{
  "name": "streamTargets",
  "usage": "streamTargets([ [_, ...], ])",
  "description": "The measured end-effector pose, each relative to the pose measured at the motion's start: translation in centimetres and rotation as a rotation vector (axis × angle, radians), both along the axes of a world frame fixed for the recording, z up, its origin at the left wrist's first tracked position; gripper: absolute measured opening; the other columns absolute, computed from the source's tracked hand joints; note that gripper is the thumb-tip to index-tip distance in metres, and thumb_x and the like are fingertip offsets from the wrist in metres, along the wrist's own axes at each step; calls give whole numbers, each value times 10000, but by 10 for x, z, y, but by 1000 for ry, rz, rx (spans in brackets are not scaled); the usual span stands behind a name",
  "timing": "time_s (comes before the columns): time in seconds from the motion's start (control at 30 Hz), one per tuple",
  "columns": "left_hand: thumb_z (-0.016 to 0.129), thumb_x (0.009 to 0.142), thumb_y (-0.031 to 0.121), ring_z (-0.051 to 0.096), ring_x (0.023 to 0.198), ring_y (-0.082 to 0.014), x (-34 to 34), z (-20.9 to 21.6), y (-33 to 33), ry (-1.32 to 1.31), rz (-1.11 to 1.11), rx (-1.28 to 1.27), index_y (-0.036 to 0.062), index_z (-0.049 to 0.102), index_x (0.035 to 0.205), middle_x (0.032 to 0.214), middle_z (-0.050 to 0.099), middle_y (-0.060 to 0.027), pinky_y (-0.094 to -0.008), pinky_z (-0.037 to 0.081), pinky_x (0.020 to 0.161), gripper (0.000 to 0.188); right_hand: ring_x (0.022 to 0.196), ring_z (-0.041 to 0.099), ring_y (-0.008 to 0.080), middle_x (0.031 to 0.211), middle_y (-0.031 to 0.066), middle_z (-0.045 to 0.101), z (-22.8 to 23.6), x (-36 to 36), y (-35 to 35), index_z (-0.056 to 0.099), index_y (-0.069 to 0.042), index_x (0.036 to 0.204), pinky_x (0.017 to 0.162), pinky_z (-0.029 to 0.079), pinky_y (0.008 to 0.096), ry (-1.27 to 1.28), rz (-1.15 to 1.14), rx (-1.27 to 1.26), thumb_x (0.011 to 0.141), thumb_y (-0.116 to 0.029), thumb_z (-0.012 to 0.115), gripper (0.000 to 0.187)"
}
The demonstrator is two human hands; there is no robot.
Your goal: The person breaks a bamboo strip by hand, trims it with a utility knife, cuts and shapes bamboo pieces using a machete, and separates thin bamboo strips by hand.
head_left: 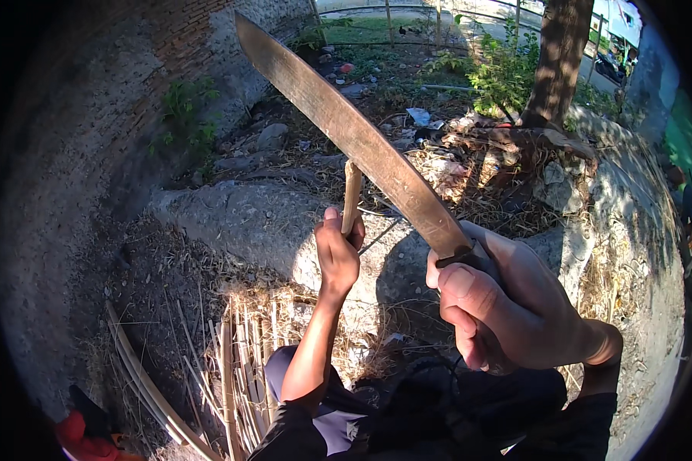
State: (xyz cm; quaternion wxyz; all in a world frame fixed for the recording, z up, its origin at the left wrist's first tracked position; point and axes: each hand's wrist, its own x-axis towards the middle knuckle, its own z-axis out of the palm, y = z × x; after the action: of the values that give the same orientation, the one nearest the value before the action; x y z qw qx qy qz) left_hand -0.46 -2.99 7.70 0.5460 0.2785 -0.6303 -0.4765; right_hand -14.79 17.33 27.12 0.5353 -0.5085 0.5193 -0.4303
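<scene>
My right hand (507,296) is closed around the dark handle of a machete (346,123). Its long, broad, brownish metal blade slants up and to the left across the view. Ahead and to the left, my left hand (337,257) grips a short light-brown wooden stick (351,198), held nearly upright. The stick's top end meets the lower edge of the blade in view; whether they touch, I cannot tell. My left arm reaches out straight over my lap.
A low concrete ledge (223,211) runs across in front of me. Several long split strips of wood or bamboo (242,369) lie at the lower left. A brick wall (123,100) rises on the left. Beyond are dry litter, a tree trunk (561,61) and a green bush (507,69).
</scene>
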Motion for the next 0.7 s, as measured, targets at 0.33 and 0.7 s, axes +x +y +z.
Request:
streamTargets([
  [0.33,248,1105,435,343,468,-102,1,0,1,49,26,46,75,496,705,529,403,24,-316,230,481,592,494,538,81,686,12,537,0,-2,5,515,1,1092,462,459,248,6,-35,-17,1062,-258,511,261],
  [0.7,238,1108,449,345,467,-104,2,-1,2,70,17,44,74,507,711,528,403,20,-314,227,481,608,486,541,77,676,18,548,0,3,4,508,-7,1078,460,455,245,-4,5,-16,1052,-233,516,227],
])
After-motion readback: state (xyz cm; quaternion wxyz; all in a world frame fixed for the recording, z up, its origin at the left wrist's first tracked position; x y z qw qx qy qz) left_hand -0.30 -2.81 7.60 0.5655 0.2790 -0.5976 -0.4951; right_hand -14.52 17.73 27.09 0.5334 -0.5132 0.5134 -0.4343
